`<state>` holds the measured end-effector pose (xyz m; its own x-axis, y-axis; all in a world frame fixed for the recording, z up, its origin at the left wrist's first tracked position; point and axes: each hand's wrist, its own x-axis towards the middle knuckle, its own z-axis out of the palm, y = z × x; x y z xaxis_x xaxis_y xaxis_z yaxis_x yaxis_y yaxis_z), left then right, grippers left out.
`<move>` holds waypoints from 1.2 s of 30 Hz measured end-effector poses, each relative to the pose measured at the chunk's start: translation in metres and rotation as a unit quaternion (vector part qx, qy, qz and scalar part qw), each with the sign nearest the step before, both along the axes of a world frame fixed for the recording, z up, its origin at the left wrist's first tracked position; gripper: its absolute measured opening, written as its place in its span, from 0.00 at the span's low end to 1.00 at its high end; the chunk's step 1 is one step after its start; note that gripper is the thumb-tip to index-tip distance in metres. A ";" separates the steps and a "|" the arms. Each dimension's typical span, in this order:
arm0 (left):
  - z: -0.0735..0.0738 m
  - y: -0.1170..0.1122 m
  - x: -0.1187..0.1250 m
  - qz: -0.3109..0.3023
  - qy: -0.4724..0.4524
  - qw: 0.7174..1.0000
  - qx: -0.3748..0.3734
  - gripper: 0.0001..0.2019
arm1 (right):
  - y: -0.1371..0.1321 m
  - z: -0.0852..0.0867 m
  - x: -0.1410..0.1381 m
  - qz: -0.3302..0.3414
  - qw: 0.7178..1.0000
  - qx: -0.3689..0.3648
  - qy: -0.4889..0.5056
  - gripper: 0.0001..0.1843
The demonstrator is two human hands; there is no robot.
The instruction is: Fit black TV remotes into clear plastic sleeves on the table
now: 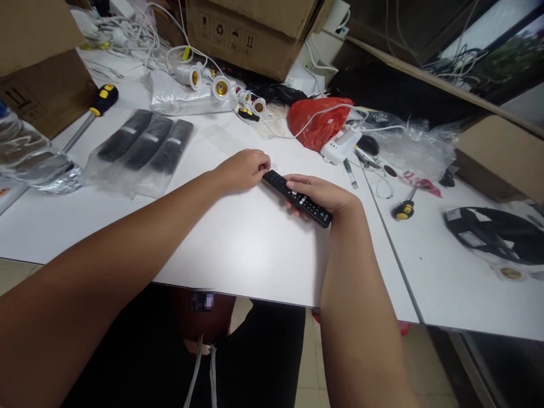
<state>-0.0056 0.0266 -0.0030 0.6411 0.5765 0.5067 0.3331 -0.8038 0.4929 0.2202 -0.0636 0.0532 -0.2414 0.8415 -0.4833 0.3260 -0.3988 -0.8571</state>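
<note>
A black remote control (297, 198) lies slanted on the white table (238, 243), buttons up. My right hand (318, 192) is wrapped round its middle and near end, thumb on top. My left hand (243, 169) is curled, fingers pinched together at the remote's far tip and touching it. What the left fingers pinch, apart from the tip, is hidden.
Three bagged black remotes (147, 144) lie at the left, beside a water bottle (29, 156) and a yellow-handled screwdriver (91, 113). Lamp sockets with white cables (212, 85), a red bag (318, 122), a white adapter (340, 144), a small screwdriver (403, 208) and cardboard boxes (255, 28) crowd the back and right.
</note>
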 end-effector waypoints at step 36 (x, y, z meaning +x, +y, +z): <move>0.006 -0.020 0.009 0.013 -0.058 0.997 0.048 0.12 | 0.012 -0.010 -0.011 -0.044 0.992 0.108 0.044 0.20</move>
